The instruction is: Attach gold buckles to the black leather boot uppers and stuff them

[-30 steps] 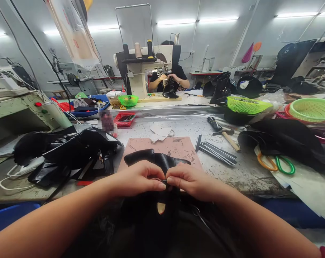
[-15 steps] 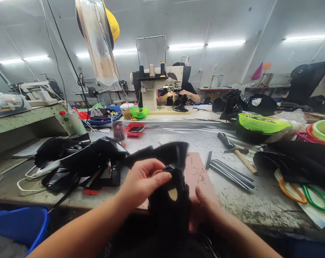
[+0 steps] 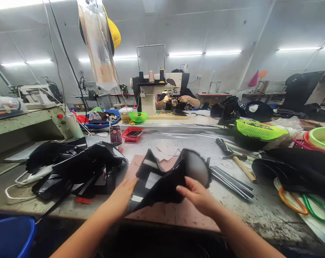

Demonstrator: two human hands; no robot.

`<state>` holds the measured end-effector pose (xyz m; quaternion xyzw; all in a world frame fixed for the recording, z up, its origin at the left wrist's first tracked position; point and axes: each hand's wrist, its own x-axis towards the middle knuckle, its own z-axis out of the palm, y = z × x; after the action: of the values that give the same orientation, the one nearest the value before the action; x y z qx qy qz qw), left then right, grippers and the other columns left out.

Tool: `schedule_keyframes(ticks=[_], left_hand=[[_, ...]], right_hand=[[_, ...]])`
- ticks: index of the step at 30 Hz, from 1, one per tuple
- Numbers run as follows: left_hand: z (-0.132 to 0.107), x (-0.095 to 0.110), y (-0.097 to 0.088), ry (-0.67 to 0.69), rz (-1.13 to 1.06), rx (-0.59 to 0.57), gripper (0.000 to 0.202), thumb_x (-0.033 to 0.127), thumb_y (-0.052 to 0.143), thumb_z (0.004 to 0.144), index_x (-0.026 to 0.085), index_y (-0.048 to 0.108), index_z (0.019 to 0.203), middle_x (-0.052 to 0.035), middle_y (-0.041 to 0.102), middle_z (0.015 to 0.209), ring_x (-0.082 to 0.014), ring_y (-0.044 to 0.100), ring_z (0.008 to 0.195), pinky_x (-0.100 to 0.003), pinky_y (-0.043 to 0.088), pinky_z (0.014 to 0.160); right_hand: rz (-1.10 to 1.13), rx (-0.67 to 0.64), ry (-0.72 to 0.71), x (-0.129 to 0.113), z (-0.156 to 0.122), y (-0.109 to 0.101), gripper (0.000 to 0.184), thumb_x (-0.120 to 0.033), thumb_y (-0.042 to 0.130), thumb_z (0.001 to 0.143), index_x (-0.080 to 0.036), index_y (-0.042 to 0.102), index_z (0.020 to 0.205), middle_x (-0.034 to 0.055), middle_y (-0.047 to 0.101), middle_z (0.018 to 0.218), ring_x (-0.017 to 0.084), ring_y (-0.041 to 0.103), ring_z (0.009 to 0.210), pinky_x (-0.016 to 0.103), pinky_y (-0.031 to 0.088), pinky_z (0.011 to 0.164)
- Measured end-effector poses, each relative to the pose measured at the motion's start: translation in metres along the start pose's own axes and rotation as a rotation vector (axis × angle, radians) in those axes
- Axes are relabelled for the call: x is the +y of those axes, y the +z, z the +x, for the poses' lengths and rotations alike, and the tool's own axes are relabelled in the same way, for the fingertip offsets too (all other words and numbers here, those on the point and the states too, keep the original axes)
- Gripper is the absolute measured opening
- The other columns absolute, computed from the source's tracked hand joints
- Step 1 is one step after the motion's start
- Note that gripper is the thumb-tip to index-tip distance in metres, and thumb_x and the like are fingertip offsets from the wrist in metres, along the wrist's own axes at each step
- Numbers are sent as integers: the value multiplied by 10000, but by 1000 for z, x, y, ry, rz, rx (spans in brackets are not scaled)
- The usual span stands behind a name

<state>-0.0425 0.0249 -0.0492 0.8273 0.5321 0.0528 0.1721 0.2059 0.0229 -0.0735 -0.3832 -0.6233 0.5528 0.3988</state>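
Observation:
A floppy black leather piece (image 3: pixel 162 186), with pale strips and a light patch on its left part and a rounded, blurred right end, is held between my hands above a pinkish-brown work board (image 3: pixel 189 215). My left hand (image 3: pixel 126 193) is closed on its left edge, with the fingertips partly hidden. On the right, my right hand (image 3: pixel 198 197) pinches the piece between thumb and fingers near the rounded end. Just right of it lie several dark strips with white lines (image 3: pixel 232 182). A wooden-handled hammer (image 3: pixel 244 168) rests behind the strips.
Black leather pieces are heaped at left (image 3: pixel 89 165) and right (image 3: pixel 291 168). Orange-and-green-handled scissors (image 3: pixel 304 200) lie at the right edge. Behind are a phone (image 3: pixel 115 135), a red tray (image 3: pixel 132 139), a green basket (image 3: pixel 259 130) and a sewing machine (image 3: pixel 151 96) with a person. A blue bin (image 3: pixel 14 236) stands lower left.
The black piece has been opened out and laid lower over the board. My right hand has come up to grip its right side; my left hand has shifted left along its edge.

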Motion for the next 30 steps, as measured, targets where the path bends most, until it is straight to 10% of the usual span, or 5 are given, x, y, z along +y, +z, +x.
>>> schedule_keyframes(ticks=[3, 8, 14, 25, 30], left_hand=[[-8, -8, -5, -263, 106, -60, 466, 269, 535, 733, 170, 543, 1189, -163, 669, 991, -371, 613, 923, -483, 452, 789], [-6, -1, -31, -257, 141, 516, 296, 199, 324, 856, 189, 598, 966, -105, 634, 1049, -263, 561, 1020, -384, 393, 916], [37, 1, 4, 233, -159, -235, 303, 143, 447, 743, 184, 629, 981, -74, 622, 1102, -210, 544, 1053, -326, 407, 923], [83, 62, -21, 144, 72, 221, 356, 358, 509, 801, 155, 555, 1091, -118, 614, 1077, -279, 551, 1007, -393, 399, 896], [148, 121, -22, 228, 243, -30, 261, 293, 528, 793, 117, 642, 948, -64, 639, 993, -274, 550, 1034, -349, 380, 884]], right_hand=[[-94, -49, -21, 30, 2, 13, 324, -472, 554, 769, -179, 652, 867, 57, 609, 926, 225, 554, 920, 390, 442, 878], [-159, 42, -48, 37, 0, 14, 275, -388, 538, 780, -181, 670, 903, 91, 534, 1121, 245, 465, 1114, 389, 345, 999], [-257, -42, -14, 23, -8, 8, 183, -304, 577, 747, -181, 693, 817, 81, 440, 1334, 296, 280, 1302, 423, 262, 1051], [-348, -19, -19, 37, -12, -9, 186, -300, 582, 778, -160, 696, 736, 75, 278, 1455, 283, 194, 1350, 433, 213, 1074], [-447, 15, -87, 33, -14, 4, 172, -280, 597, 748, -170, 662, 633, 87, 432, 1359, 321, 248, 1315, 492, 161, 1076]])
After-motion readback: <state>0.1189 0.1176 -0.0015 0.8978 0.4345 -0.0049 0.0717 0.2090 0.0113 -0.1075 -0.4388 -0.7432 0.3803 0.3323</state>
